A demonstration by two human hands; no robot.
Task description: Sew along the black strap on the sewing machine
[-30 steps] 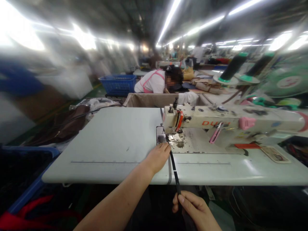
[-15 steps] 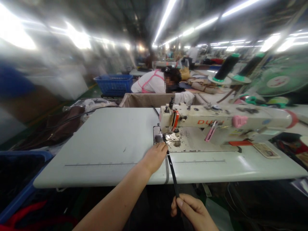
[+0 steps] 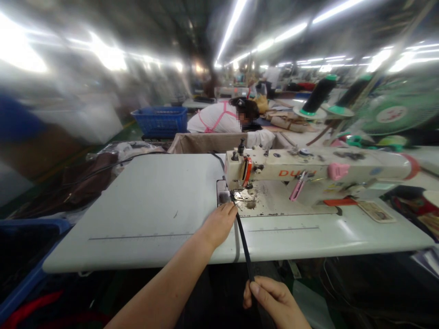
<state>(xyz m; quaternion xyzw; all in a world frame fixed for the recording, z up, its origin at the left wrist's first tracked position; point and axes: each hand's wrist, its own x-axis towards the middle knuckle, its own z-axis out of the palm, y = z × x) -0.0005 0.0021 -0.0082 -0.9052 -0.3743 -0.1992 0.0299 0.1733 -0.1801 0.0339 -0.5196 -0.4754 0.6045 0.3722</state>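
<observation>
A narrow black strap point(image 3: 244, 242) runs from the needle area of the sewing machine point(image 3: 291, 167) down over the table's front edge. Close in front of the presser foot, my left hand point(image 3: 222, 224) has its fingers closed on the strap, pressing it near the table top. Below the edge, my right hand point(image 3: 270, 297) pinches the lower length between thumb and fingers, so the strap hangs fairly straight between both hands. Behind the machine head, more black strap point(image 3: 218, 160) trails off the far side of the table. My left fingertips hide part of the strap by the needle plate.
The pale table point(image 3: 151, 201) has a printed ruler line. Thread cones point(image 3: 318, 96) and a green fan point(image 3: 391, 114) stand at right. A fabric-lined bin point(image 3: 199, 142) is behind, where a person point(image 3: 216, 118) bends over. Blue baskets point(image 3: 161, 119) are at left.
The strap has fed toward the machine: a small slot mark seen below my left hand no longer shows. Both hands keep nearly the same places; the view has shifted slightly.
</observation>
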